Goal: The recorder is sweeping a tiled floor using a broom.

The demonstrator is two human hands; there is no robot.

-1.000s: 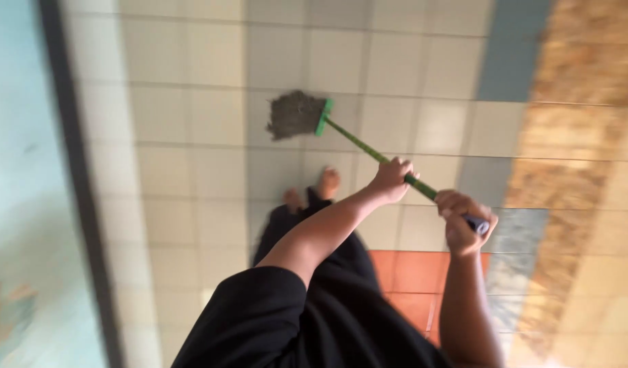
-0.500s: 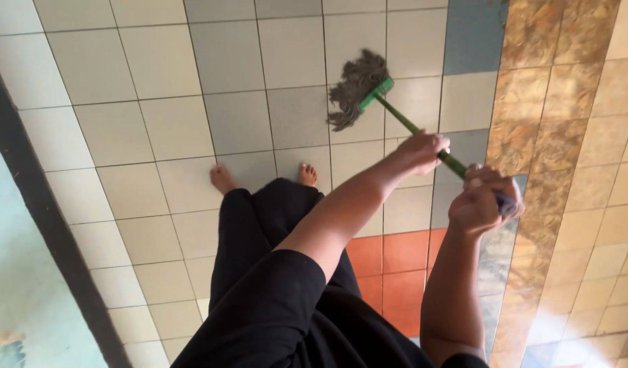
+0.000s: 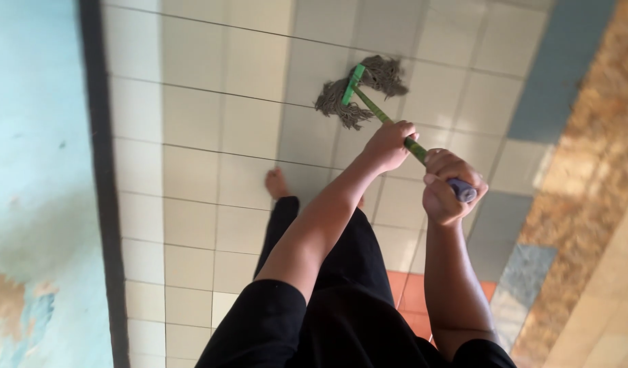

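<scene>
Slanting from lower right up to its head at upper left, one mop [image 3: 360,90] is gripped by two hands: left hand [image 3: 389,144], right hand [image 3: 445,187].

The person's left hand [image 3: 389,145] sits just above the frame's centre, fingers curled closed, its bare forearm stretching down to a black sleeve at the lower middle. The right hand [image 3: 445,185] lies just right of it and lower, fisted tight, forearm dropping nearly straight to the bottom edge.
</scene>
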